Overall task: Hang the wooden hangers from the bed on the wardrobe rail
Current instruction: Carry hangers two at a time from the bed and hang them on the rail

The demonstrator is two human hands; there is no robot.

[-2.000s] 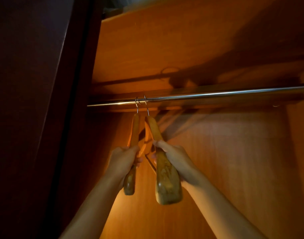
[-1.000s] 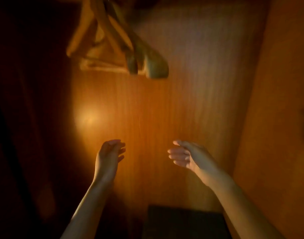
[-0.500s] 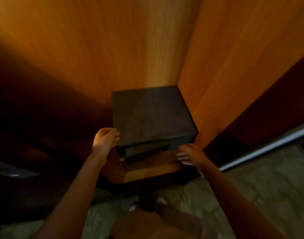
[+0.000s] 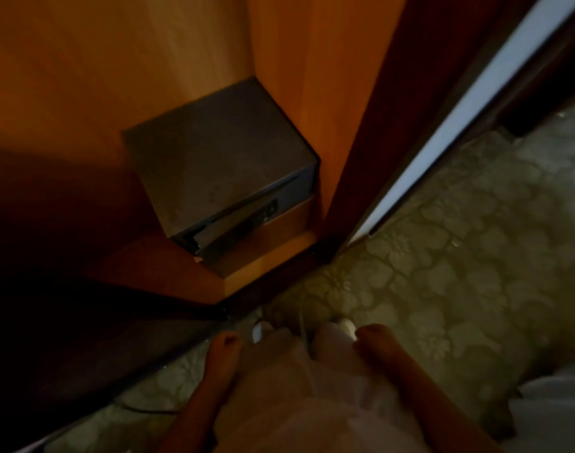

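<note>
i'm seeing the view tipped further down than half a second ago, both arms now hanging at my sides. my left hand (image 4: 225, 349) is holding nothing, fingers too dim to tell. the boxy dark grey safe (image 4: 219, 168) is sitting in the smooth orange wardrobe corner. my right hand (image 4: 376, 338) is empty over floral-textured carpet (image 4: 459, 256). hangers are lying out of view

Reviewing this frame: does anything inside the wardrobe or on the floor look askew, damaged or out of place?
One thing: the dark box in the wardrobe's bottom corner has its front panel sitting crooked and slightly ajar, not flush. The image is too dark and blurred to say why. The patterned carpet looks undisturbed.
</note>
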